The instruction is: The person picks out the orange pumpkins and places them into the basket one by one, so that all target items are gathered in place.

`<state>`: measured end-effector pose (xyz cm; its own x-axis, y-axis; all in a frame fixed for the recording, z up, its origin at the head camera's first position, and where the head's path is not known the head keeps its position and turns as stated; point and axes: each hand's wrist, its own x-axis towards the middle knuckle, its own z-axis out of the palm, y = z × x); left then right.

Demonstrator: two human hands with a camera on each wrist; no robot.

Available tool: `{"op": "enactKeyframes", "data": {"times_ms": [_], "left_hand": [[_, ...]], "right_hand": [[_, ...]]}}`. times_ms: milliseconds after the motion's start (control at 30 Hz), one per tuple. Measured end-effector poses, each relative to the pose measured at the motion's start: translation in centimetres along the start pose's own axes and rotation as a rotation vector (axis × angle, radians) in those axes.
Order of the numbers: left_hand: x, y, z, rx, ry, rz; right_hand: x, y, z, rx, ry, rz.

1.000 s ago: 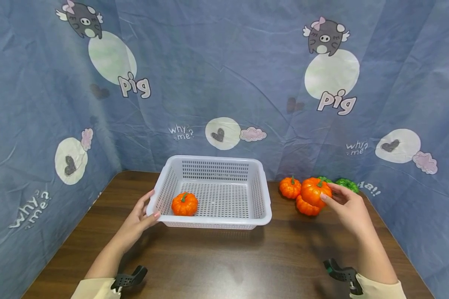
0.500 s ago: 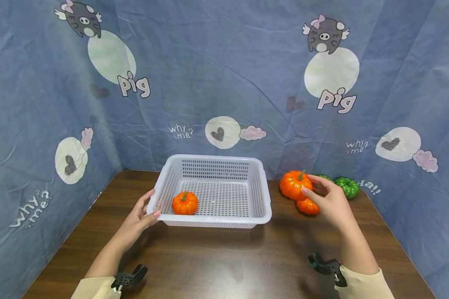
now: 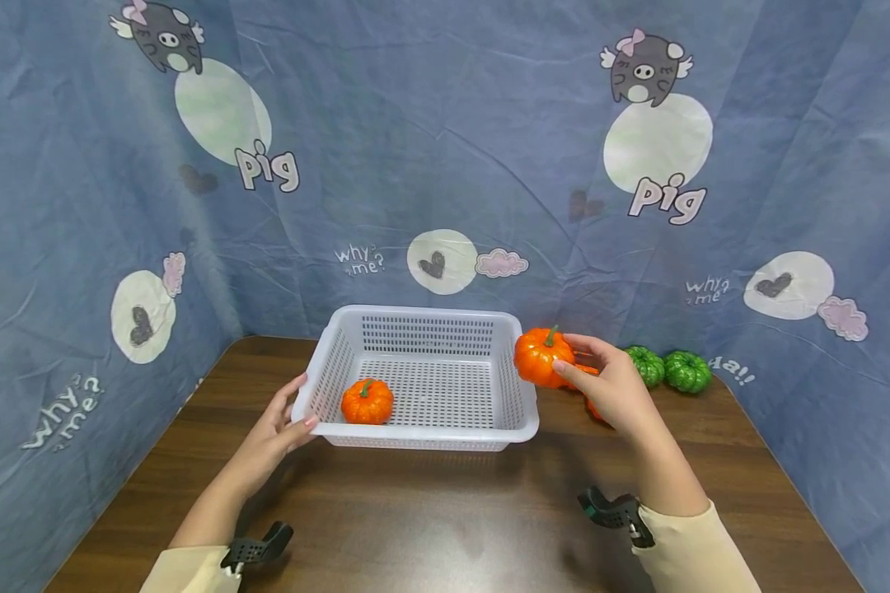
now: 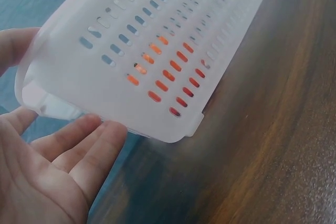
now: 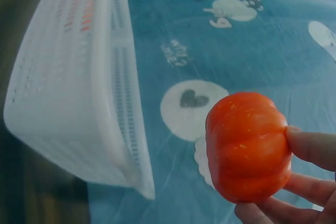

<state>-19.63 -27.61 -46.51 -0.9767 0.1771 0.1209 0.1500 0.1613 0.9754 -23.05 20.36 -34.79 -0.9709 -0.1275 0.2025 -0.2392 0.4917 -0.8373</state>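
Note:
My right hand (image 3: 611, 383) pinches a small orange pumpkin (image 3: 540, 357) with a green stem, held up beside the right rim of the white plastic basket (image 3: 415, 436). In the right wrist view the thumb and fingertips press on the side of that pumpkin (image 5: 247, 148). Around the basket's near left corner, my left hand (image 3: 270, 428) grips the rim. The left wrist view has its fingers (image 4: 102, 150) against the basket's end wall. Inside the basket, at the left, sits another orange pumpkin (image 3: 367, 402) with its stem up.
Two green pumpkins (image 3: 686, 372) stand at the back right of the brown table (image 3: 430, 519). More orange pumpkins (image 3: 595, 409) lie partly hidden behind my right hand. A blue printed cloth (image 3: 445, 165) hangs behind and at both sides.
My right hand has carried the orange pumpkin left, from above the other pumpkins to the basket's right rim. The green pumpkins show more fully. The left hand and basket stay put.

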Motion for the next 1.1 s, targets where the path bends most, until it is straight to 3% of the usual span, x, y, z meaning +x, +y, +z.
{"op": "enactKeyframes", "data": {"times_ms": [1100], "left_hand": [[-0.1, -0.2, 0.0, -0.052, -0.006, 0.010]], "right_hand": [[6.0, -5.1, 6.8, -0.002, -0.190, -0.049]]}}
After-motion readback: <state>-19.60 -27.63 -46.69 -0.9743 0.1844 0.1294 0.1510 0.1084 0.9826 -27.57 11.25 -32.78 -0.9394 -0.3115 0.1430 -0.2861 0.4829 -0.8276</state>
